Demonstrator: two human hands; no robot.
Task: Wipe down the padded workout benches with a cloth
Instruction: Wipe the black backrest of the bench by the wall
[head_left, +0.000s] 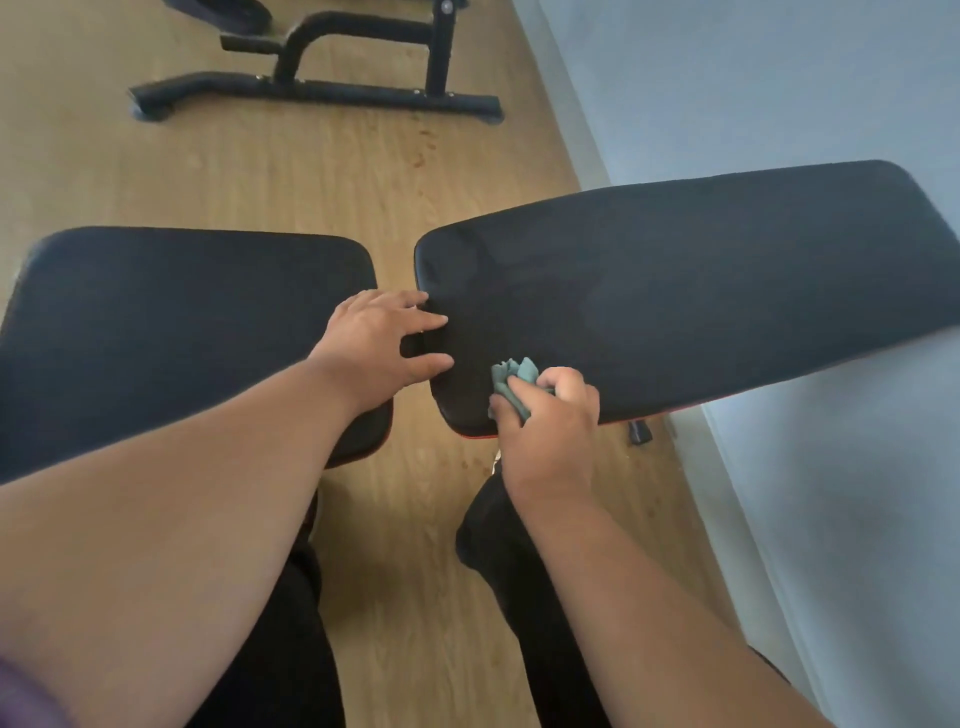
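From the head camera we look down along our own two bare forearms at a bench with two black pads, set end to end with a narrow gap between them, over a wood floor (322, 171).

The seat pad (171, 322) lies to our left. The longer back pad (675, 291) runs off to the right, towards a pale wall (779, 93).

Our left hand (379, 348) reaches across the gap. Its fingers are straight and spread, the tips resting on the near end of the back pad, as if to steady it.

Our right hand (550, 415) is curled round a bunched grey-green cloth (517, 382) and presses it onto the near corner of the back pad, close to the pad's edge and just beside our left fingertips. Part of the cloth pokes out above the knuckles.

As to progress, we judge the wiping is under way on this end of the back pad. Faint duller patches show on the pad's surface further along, but we cannot tell whether they are damp streaks or only light. The seat pad shows no clear sign either way.

At the top of the view stands a black frame (322, 78) of another piece of equipment; we see no cloth near it, so it likely remains to do.
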